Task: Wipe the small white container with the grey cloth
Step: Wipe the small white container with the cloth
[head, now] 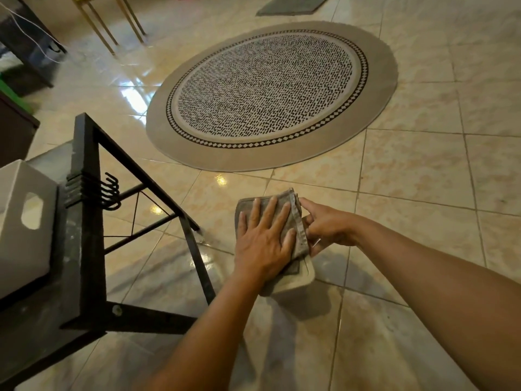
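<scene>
The grey cloth [297,221] is draped over the small white container [303,277], held in the air above the tiled floor. Only the container's near corner shows below the cloth. My left hand [263,244] lies flat on the cloth with fingers spread, pressing it against the container. My right hand [328,225] grips the container from the right side, its index finger stretched along the cloth's hemmed edge.
A black metal rack [84,221] with hooks stands at the left, holding a larger white bin [22,221] with a handle cut-out. A round patterned rug [270,91] lies on the glossy tiled floor [423,193] ahead. Chair legs [112,24] and dark furniture stand at the far left.
</scene>
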